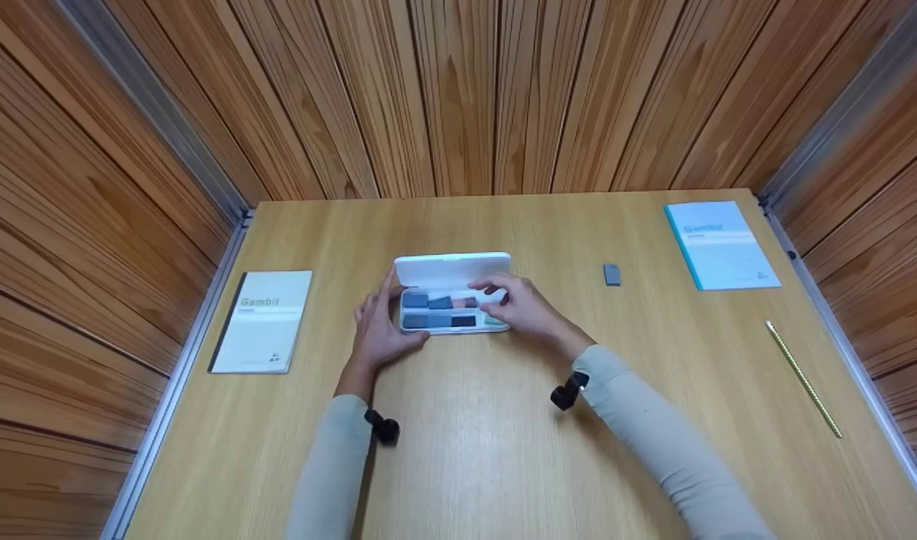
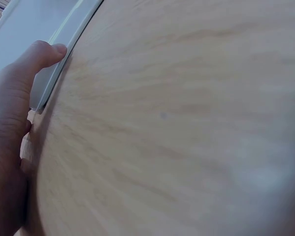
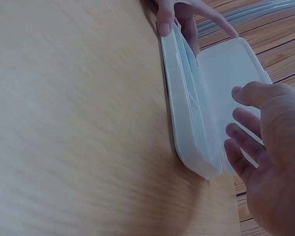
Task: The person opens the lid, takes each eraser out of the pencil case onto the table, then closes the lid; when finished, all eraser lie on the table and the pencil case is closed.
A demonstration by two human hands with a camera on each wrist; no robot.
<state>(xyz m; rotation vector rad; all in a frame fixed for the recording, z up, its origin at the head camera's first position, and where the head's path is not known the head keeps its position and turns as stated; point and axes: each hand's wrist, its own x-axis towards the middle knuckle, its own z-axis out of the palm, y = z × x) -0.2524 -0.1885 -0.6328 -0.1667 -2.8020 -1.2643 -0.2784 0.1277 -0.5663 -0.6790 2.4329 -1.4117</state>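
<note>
An open white case (image 1: 452,268) lies at the middle of the wooden table (image 1: 466,450), its lid standing up at the back. Several small grey, blue, pink and black blocks (image 1: 437,311) fill its tray. My left hand (image 1: 380,330) grips the case's left end, thumb on the front edge and a finger behind the lid. The left wrist view shows that thumb (image 2: 44,54) against the case rim (image 2: 63,44). My right hand (image 1: 522,304) hovers over the tray's right end. In the right wrist view its fingers (image 3: 245,123) are loosely spread beside the case (image 3: 191,113) and hold nothing.
A white "Gambit" booklet (image 1: 262,321) lies at the left, a blue booklet (image 1: 721,244) at the back right. A small grey block (image 1: 612,274) sits right of the case. A thin gold stick (image 1: 804,379) lies near the right edge. Wooden walls enclose three sides.
</note>
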